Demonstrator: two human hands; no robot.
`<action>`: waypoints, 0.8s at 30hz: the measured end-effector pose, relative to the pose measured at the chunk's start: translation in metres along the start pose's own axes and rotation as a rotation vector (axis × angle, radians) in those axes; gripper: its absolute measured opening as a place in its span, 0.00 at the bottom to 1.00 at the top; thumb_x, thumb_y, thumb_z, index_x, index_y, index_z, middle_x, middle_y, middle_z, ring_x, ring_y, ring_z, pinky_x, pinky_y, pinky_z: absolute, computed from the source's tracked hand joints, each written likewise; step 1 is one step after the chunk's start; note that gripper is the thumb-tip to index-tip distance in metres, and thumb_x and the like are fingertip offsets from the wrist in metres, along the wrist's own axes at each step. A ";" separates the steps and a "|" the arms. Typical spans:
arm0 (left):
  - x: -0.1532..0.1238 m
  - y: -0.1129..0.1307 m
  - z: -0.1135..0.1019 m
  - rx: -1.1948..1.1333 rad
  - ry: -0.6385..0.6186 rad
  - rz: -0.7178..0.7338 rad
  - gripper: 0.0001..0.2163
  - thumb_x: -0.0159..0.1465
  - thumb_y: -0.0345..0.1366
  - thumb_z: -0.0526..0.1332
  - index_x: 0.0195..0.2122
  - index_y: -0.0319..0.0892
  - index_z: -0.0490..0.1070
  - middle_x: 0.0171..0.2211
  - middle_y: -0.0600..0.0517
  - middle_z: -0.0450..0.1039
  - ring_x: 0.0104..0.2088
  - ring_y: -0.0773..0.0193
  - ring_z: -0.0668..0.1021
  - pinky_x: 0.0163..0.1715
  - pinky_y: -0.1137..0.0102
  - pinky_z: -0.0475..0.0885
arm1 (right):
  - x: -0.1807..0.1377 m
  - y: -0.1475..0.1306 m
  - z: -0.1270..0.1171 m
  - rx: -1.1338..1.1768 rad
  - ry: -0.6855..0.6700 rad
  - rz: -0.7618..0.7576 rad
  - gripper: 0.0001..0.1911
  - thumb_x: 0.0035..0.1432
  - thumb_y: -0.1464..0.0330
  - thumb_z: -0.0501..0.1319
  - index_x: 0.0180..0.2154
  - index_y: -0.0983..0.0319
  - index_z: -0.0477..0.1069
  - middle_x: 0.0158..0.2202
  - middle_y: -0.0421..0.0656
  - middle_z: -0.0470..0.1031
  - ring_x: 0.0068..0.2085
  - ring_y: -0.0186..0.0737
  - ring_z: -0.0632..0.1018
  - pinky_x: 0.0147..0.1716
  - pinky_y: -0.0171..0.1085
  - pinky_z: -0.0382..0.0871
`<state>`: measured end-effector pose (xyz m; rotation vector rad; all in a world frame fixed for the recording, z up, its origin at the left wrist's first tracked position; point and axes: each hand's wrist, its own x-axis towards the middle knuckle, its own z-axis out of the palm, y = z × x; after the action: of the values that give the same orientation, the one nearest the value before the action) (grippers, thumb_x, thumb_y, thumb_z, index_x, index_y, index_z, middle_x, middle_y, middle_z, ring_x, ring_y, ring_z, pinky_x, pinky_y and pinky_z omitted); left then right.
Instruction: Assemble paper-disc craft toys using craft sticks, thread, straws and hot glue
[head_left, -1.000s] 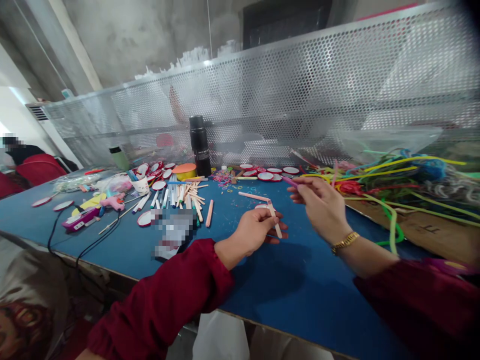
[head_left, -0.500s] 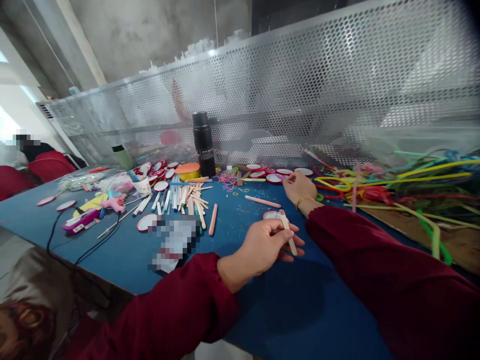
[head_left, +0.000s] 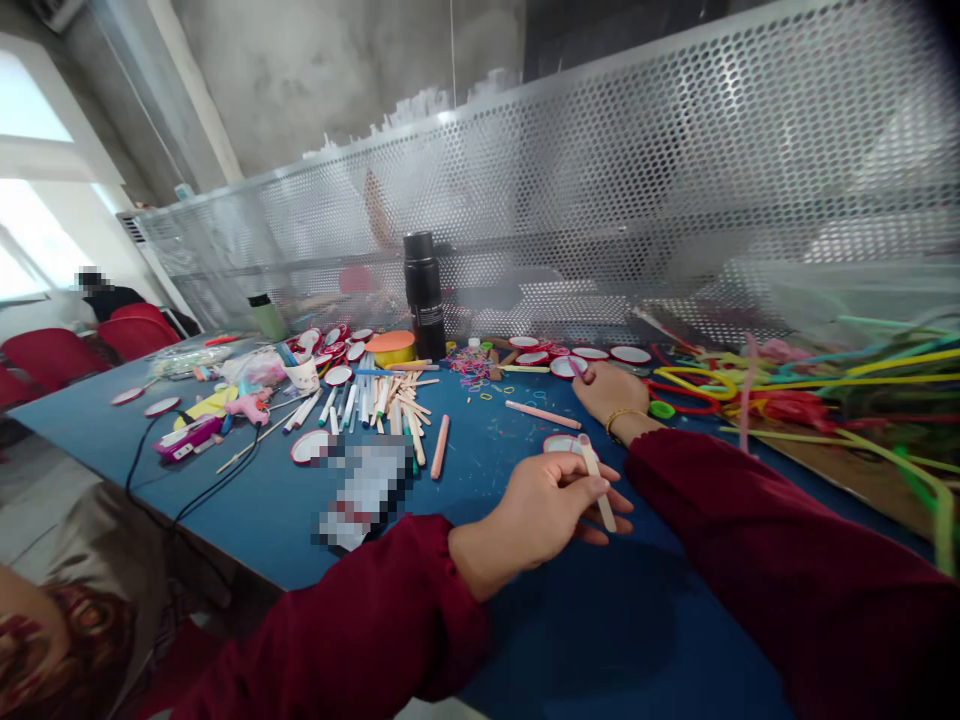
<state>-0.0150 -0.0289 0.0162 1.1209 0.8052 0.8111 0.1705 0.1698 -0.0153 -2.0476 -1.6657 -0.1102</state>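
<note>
My left hand pinches a pale wooden craft stick between thumb and fingers above the blue table. Behind the stick lies a white round disc with a red rim, partly covered by that hand. Farther back, my right hand is closed beside another red-rimmed white disc. A slim purplish piece shows at its fingertips; its kind is too small to tell. A pink marker lies just left of the right hand.
Craft sticks, markers and a black bottle stand or lie left of centre. A pink glue gun and a blurred-out flat object are nearer. Pipe cleaners crowd the right. A perforated metal screen borders the back.
The view has swung slightly left, so things appear farther right. My left hand still holds the craft stick; my right hand stays near the discs, its fingers slightly shifted.
</note>
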 end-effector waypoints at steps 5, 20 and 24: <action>0.001 -0.001 -0.001 0.002 -0.005 0.002 0.10 0.67 0.33 0.59 0.48 0.38 0.74 0.39 0.45 0.80 0.33 0.63 0.84 0.29 0.73 0.75 | -0.001 -0.002 -0.003 0.002 -0.038 0.007 0.13 0.61 0.60 0.57 0.35 0.61 0.75 0.38 0.54 0.81 0.41 0.52 0.80 0.38 0.44 0.65; 0.000 -0.002 0.001 -0.034 -0.014 -0.003 0.08 0.68 0.33 0.59 0.45 0.39 0.74 0.37 0.47 0.79 0.30 0.65 0.82 0.28 0.74 0.74 | -0.002 -0.004 -0.006 0.092 0.140 0.011 0.16 0.64 0.59 0.56 0.41 0.62 0.77 0.40 0.50 0.81 0.42 0.50 0.79 0.39 0.42 0.65; 0.001 -0.002 0.001 -0.060 -0.005 -0.003 0.08 0.67 0.31 0.58 0.45 0.40 0.74 0.36 0.47 0.79 0.30 0.66 0.82 0.28 0.74 0.74 | 0.004 -0.012 -0.002 0.031 0.182 -0.255 0.17 0.68 0.61 0.54 0.42 0.62 0.78 0.46 0.51 0.81 0.48 0.49 0.77 0.45 0.42 0.64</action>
<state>-0.0130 -0.0290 0.0148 1.0678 0.7729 0.8249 0.1605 0.1746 -0.0081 -1.7383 -1.7913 -0.3439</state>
